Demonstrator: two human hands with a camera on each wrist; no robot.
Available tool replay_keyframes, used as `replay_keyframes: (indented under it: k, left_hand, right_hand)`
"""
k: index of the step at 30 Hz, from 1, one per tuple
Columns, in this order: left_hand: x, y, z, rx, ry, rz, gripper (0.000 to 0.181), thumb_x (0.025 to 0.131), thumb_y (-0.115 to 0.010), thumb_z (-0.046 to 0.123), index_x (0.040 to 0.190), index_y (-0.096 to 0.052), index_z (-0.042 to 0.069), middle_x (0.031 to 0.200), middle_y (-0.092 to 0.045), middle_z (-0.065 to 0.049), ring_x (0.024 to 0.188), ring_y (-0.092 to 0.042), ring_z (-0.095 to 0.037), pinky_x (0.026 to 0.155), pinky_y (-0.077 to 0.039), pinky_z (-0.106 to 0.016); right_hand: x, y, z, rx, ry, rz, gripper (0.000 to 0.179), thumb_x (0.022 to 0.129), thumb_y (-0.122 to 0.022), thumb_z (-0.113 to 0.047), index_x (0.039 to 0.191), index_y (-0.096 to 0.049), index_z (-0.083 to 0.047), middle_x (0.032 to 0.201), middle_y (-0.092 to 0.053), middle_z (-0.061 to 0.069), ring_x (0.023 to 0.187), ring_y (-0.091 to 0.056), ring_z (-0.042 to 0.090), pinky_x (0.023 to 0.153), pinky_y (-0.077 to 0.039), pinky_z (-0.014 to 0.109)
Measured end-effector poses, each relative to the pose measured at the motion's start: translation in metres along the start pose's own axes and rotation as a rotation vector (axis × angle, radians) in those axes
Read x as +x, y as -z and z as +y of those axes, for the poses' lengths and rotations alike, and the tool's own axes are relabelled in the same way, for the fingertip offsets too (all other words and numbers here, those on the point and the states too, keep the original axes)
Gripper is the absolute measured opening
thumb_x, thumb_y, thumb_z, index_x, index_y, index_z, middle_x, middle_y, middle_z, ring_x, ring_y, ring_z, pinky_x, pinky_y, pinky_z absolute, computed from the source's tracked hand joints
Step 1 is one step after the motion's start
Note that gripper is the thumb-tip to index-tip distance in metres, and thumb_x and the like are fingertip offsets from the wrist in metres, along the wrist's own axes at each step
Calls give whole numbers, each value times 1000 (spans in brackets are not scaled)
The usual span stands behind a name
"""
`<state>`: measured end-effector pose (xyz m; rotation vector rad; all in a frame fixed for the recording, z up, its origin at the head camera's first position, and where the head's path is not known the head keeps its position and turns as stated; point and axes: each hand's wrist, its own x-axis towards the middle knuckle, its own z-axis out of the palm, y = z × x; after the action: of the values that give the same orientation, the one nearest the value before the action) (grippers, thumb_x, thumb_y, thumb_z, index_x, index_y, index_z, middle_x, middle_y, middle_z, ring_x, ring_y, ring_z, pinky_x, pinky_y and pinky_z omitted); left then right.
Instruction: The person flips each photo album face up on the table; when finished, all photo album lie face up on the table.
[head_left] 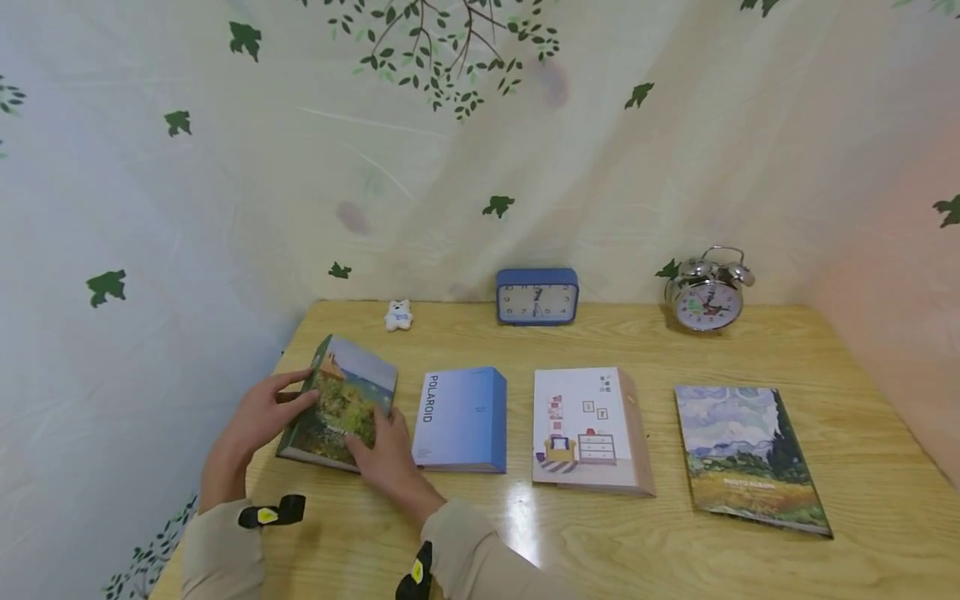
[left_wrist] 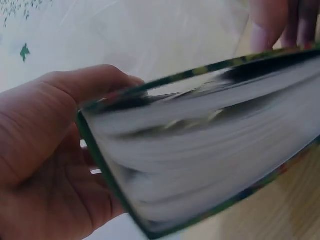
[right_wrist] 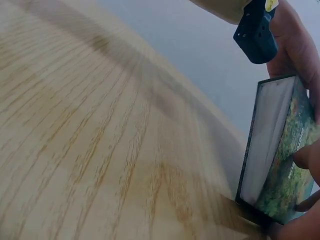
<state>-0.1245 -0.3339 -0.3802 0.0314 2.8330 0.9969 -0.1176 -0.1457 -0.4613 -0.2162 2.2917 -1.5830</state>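
Both hands hold a thick green album with a painted landscape cover [head_left: 354,379] at the left of the table. Its spine side lies in the left hand [head_left: 258,415], whose thumb is on the cover; in the left wrist view the page block [left_wrist: 215,140] shows between the covers. The right hand [head_left: 393,458] grips the album's lower right side, thumb on the front. Seen from the right wrist, the album [right_wrist: 280,145] is tilted, with its lower corner close to the table; whether it touches cannot be told. A blue album marked POLAROID [head_left: 459,421] lies just right of the right hand.
Farther right lie a white album with furniture drawings [head_left: 577,425] and a painted photo album [head_left: 750,454]. Along the back stand a small white bear figure [head_left: 399,316], a blue rectangular clock [head_left: 537,297] and a silver twin-bell alarm clock [head_left: 707,296]. Patterned cloth [head_left: 420,192] hangs behind the table.
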Motion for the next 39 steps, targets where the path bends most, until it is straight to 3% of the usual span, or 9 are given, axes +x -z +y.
replay_keyframes:
  k: [7, 16, 28, 32, 39]
  left_hand:
    - [4, -11, -24, -67, 66, -70, 69, 99, -47, 43, 150, -27, 0, 152, -27, -29, 133, -32, -51, 99, -39, -60]
    - [8, -21, -42, -92, 139, -96, 69, 101, -43, 41, 151, -21, -2, 152, -24, -30, 135, -29, -50, 104, -34, -61]
    - [10, -23, -49, -163, 235, -107, 72, 103, -36, 42, 151, -10, -5, 153, -12, -33, 138, -17, -51, 108, -26, -63]
    - [10, -24, -49, -125, 249, -92, 74, 102, -34, 46, 151, -11, -5, 152, -16, -35, 137, -20, -53, 106, -28, -63]
    - [16, -22, -38, 112, 163, 15, 73, 103, -32, 42, 146, -16, -14, 143, -28, -41, 128, -33, -55, 98, -36, -64]
  right_hand:
    - [-1, -2, 6, -5, 28, 31, 72, 97, -54, -39, 154, -20, -14, 160, -8, 16, 146, -17, 33, 110, -33, 51]
    - [-4, -7, 6, -138, 69, 30, 65, 98, -55, -26, 153, -24, -11, 160, -8, 15, 146, -17, 31, 111, -33, 48]
    - [-7, 2, 3, -130, 96, -24, 65, 99, -51, -31, 152, -24, -6, 160, -12, 15, 146, -20, 31, 113, -31, 47]
    - [-7, 13, -1, -100, 145, -6, 61, 100, -48, -28, 152, -24, -5, 159, -16, 16, 144, -23, 33, 110, -33, 51]
    - [-2, 49, -5, -90, 224, 168, 55, 100, -47, -26, 149, -31, -7, 155, -26, 14, 142, -29, 31, 112, -31, 49]
